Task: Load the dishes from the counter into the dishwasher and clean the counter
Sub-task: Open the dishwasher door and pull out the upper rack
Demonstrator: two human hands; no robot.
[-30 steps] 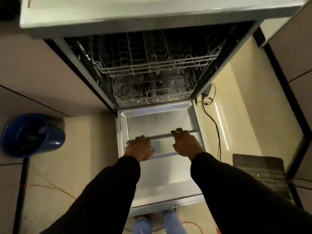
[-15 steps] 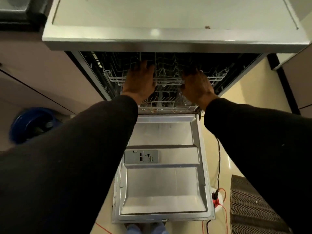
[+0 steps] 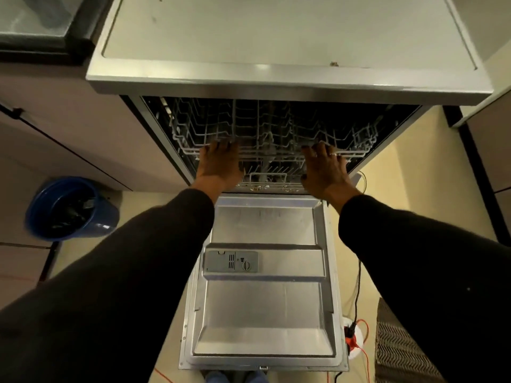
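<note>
The dishwasher stands open, its steel door (image 3: 265, 299) folded flat toward me with a grey detergent compartment (image 3: 231, 261) on it. Inside, the white wire upper rack (image 3: 276, 134) holds no dishes that I can see. My left hand (image 3: 218, 167) grips the rack's front rail on the left. My right hand (image 3: 325, 170) has its fingers curled over the same rail on the right. A lower rack (image 3: 268, 179) shows dimly beneath. The pale top of the dishwasher (image 3: 276, 37) lies above, bare apart from small specks.
A blue bucket (image 3: 69, 208) with dark contents sits on the floor at the left. Black and orange cables (image 3: 356, 313) run along the door's right side, beside a patterned mat (image 3: 401, 352). Cabinet fronts flank both sides.
My hands left the door's inner ridge and reached up to the upper rack's front rail. The view has risen, showing more of the dishwasher top.
</note>
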